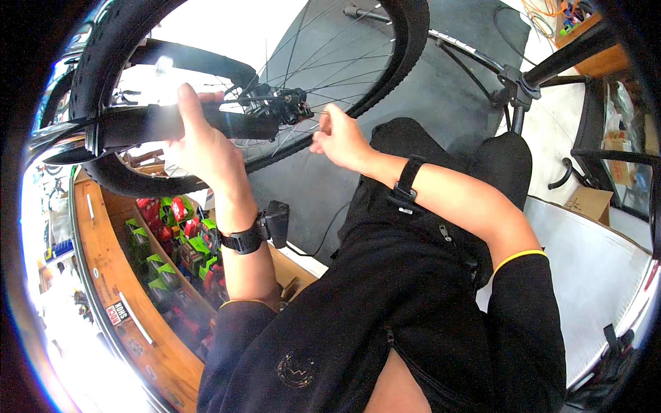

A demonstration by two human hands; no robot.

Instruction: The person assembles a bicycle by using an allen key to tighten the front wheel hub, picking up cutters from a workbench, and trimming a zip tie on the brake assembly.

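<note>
A bicycle's front wheel (416,41) with a knobby black tyre fills the top left, held in a black suspension fork (251,126). My left hand (204,141) is wrapped round the fork's lower leg, thumb on top. At the leg's end, beside the hub, sits a black disc brake caliper (295,107). Just right of the caliper is my right hand (339,142), its fingers curled and pinched together near the spokes. Whether something small is between those fingertips cannot be made out.
Below the wheel on the left stands a wooden counter (113,275) with shelved green, red and black packages (182,234). A black work-stand pole (520,89) rises at the upper right. A cardboard box (589,204) and white panel (585,275) are at the right.
</note>
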